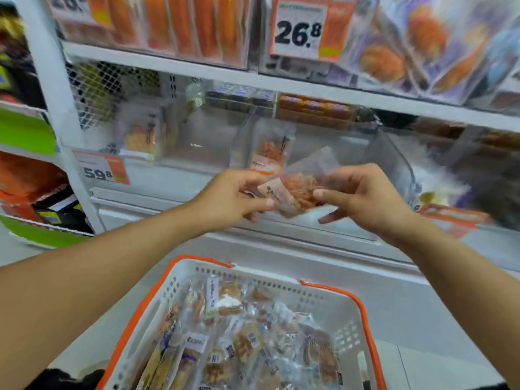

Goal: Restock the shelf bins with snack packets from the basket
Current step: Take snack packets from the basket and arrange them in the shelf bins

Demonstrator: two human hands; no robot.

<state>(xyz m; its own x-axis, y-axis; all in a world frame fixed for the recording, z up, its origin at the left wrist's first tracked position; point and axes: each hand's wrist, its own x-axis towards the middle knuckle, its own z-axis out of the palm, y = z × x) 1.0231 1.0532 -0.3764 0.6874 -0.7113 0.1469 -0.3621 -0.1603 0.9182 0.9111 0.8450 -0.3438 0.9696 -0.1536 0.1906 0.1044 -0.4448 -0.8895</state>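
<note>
A clear snack packet [295, 190] with orange shreds and a pale label is held between both hands in front of the lower shelf. My left hand [233, 198] pinches its left end and my right hand [363, 195] grips its right side. Just behind it stands a clear shelf bin [244, 142] with one matching orange packet [270, 156] upright inside. Below, the white basket [332, 299] with orange rim holds several mixed snack packets [239, 342].
Another clear bin [399, 161] curves to the right, and a bin with a packet [140, 136] sits left. Price tags read 26.8 [298, 32] and 59.8 [98, 171]. Upper shelf bins hold orange and purple packs. A white shelf post [56, 88] stands left.
</note>
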